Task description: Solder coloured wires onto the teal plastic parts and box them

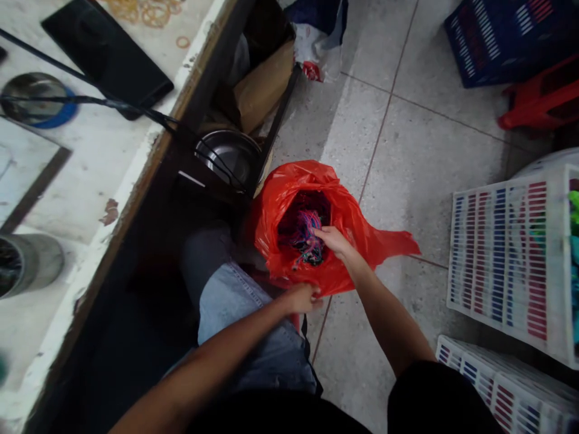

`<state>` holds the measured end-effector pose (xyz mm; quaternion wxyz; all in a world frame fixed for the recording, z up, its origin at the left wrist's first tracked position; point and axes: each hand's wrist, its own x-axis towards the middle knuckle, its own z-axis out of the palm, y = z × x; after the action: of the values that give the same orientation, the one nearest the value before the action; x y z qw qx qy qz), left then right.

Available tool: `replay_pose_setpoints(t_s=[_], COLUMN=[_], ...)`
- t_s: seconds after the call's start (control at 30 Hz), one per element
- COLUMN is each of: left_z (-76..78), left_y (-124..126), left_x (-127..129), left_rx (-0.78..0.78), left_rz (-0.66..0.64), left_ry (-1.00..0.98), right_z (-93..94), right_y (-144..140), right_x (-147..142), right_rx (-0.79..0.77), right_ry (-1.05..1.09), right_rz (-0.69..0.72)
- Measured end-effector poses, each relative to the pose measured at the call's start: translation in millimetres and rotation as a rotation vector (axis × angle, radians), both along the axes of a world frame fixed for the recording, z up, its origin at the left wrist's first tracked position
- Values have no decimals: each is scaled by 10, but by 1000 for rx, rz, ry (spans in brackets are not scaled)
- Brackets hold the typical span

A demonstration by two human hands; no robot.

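A red plastic bag (298,173) stands on the floor by my knee, its mouth open toward me. Inside lies a tangled bundle of thin multicoloured cords (308,232), mostly pink, blue and purple. My right hand (332,239) reaches over the bag's rim, with its fingers closed on the top of the cords. My left hand (302,298) is at the near edge of the bag, fingers curled in and gripping the red plastic. The lower part of the bundle is hidden in the dark of the bag.
On the left, a worn white table (104,163) carries a black phone (108,57), cables, rubber bands (154,11) and a metal cup (38,262). Under it sits a steel bowl (230,158). White plastic baskets (500,259), a blue crate (506,36) and a red stool (538,99) stand at right.
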<state>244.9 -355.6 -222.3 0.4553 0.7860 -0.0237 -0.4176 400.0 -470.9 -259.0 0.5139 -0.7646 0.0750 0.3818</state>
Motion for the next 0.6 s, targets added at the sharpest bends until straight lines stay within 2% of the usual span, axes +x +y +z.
replay_pose_setpoints(t_s=[0.1,0.13,0.17,0.2,0.27,0.3,0.37,0.43,0.5,0.6], left_z=[68,99,129,153,173,164,116,51,3,-3], left_y=[216,295,371,442,565,621,728,833,927,1014], left_x=[193,286,385,483,651,713,782,793,774,759], left_rx=[49,9,-84,-244,-532,-615,-618,-574,-547,-555], left_rz=[328,441,563,696,935,1025,1131,1170,1150,1103], left_ry=[-48,-44,-6,95,372,502,648,710,768,837], right_z=[125,168,209,246,297,307,290,222,108,-109], right_y=[106,154,204,251,309,310,243,116,1,-12], right_x=[-59,-88,-121,-158,-233,-266,-317,-355,-393,-456], right_rx=[21,32,43,50,50,42,1,-75,-158,-220], right_ry=[-12,-31,-53,-79,-139,-176,-263,-339,-370,-355], right_rz=[22,29,42,61,102,115,101,45,7,44])
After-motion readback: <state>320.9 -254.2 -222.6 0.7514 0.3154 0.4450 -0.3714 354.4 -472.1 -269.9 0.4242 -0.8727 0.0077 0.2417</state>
